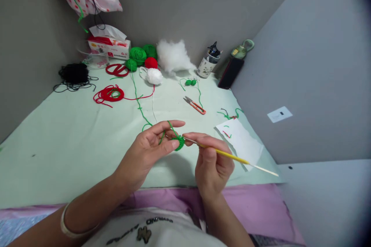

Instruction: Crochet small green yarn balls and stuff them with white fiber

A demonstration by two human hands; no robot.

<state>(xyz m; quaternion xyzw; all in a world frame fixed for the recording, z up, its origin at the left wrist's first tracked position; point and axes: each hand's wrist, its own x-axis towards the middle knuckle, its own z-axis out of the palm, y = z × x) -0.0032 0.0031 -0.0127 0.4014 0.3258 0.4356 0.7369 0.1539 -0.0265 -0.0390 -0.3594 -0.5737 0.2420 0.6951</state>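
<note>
Between thumb and fingers, my left hand (150,146) pinches a small green crochet piece (180,143). A strand of green yarn (139,105) runs over the raised index finger and trails back across the table to a small green ball (131,65). My right hand (214,162) is closed around a yellow-handled crochet hook (232,156), held like a pencil. The hook's metal tip meets the edge of the green piece; whether it sits inside a stitch is too small to tell. Both hands are above the front of the table.
Thread snips (194,105), small green pieces (190,82) and coiled red yarn (109,94) lie beyond my hands. Farther back are black yarn (74,75), tissues (110,47), white stuffing (175,56), a pen cup (208,65) and a phone (231,72). White paper (242,139) lies right.
</note>
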